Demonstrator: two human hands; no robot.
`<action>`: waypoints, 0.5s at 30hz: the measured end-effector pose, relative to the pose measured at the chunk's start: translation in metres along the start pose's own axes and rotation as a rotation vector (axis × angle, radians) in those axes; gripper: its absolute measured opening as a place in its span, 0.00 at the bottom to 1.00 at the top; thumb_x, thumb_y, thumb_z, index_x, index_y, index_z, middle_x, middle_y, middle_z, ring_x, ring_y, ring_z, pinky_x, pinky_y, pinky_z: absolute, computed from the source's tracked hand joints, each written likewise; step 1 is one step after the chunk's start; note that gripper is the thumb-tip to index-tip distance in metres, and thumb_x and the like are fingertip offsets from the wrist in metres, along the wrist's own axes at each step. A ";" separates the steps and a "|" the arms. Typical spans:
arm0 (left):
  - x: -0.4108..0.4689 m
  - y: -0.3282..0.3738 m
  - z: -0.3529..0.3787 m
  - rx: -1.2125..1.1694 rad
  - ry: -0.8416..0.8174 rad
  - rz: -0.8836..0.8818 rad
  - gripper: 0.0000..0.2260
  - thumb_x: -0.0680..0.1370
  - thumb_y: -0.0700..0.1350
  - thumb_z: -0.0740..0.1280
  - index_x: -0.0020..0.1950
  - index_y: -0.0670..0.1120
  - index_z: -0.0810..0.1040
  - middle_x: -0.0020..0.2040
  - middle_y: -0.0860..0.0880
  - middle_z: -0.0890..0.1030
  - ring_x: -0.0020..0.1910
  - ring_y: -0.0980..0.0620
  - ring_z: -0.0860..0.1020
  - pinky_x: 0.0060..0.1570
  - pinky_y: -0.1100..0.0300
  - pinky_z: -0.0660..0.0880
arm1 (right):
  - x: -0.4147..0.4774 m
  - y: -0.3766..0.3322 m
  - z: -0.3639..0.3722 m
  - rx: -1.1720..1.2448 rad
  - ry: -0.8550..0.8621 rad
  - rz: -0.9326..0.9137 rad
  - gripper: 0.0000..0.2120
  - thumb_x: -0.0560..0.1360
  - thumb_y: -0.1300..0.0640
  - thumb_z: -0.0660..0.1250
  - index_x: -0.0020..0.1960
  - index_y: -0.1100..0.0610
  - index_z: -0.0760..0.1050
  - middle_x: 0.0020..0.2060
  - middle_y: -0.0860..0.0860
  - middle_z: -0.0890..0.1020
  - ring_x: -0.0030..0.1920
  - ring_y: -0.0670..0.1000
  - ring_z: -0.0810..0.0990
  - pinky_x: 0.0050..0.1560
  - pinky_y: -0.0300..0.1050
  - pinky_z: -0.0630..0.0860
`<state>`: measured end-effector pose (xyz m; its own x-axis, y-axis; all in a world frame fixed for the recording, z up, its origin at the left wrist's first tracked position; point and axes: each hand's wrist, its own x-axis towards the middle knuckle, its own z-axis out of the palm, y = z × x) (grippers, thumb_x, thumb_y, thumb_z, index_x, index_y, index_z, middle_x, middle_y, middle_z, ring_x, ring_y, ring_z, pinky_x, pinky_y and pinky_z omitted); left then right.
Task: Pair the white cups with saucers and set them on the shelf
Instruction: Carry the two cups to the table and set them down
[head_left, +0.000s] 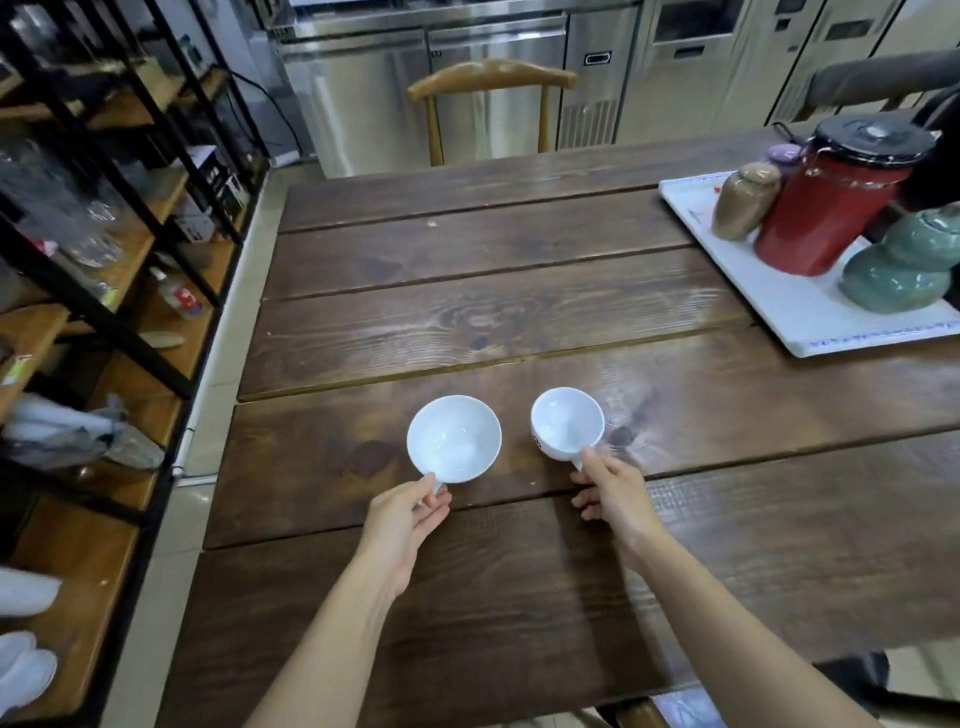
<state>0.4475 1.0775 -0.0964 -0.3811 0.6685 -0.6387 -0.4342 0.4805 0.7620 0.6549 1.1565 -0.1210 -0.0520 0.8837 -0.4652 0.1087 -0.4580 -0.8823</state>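
Observation:
Two white cups are over the dark wooden table (519, 291). My left hand (408, 512) pinches the handle of the wider left cup (453, 439), which faces up and empty. My right hand (613, 491) grips the handle of the smaller right cup (567, 423), tilted slightly toward me, with a small dark mark on its side. White dishes, possibly saucers (23, 670), lie on the low shelf at the far left edge, partly cut off. The black-framed wooden shelf (130, 322) stands left of the table.
A white tray (810, 322) at the right holds a red canister (831, 202), a brown jar (745, 200) and green ceramic jars (904, 265). A wooden chair (491, 78) stands at the far side. The shelf carries glassware, a bottle and cloths.

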 end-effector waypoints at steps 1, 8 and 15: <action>-0.001 -0.002 -0.001 0.016 0.006 -0.006 0.16 0.78 0.41 0.64 0.30 0.39 0.71 0.52 0.41 0.80 0.53 0.45 0.79 0.57 0.52 0.74 | -0.001 -0.002 -0.001 -0.031 -0.010 0.013 0.14 0.78 0.50 0.59 0.43 0.61 0.74 0.38 0.55 0.77 0.29 0.50 0.73 0.28 0.40 0.68; -0.010 0.000 -0.005 0.060 -0.029 -0.050 0.13 0.77 0.48 0.66 0.55 0.41 0.76 0.57 0.41 0.78 0.54 0.45 0.78 0.52 0.50 0.76 | -0.009 -0.006 -0.012 -0.121 0.004 0.031 0.12 0.76 0.46 0.61 0.50 0.55 0.72 0.37 0.53 0.77 0.29 0.49 0.73 0.30 0.41 0.68; -0.039 0.000 -0.022 0.059 -0.034 0.004 0.13 0.77 0.49 0.65 0.59 0.46 0.73 0.64 0.40 0.75 0.55 0.45 0.77 0.56 0.52 0.73 | -0.035 -0.010 -0.015 -0.206 0.040 -0.166 0.14 0.73 0.43 0.63 0.52 0.51 0.72 0.41 0.51 0.79 0.35 0.52 0.77 0.37 0.50 0.76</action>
<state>0.4443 1.0389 -0.0740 -0.3541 0.6891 -0.6323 -0.3833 0.5098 0.7702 0.6708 1.1321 -0.0948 -0.0472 0.9500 -0.3088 0.3020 -0.2811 -0.9109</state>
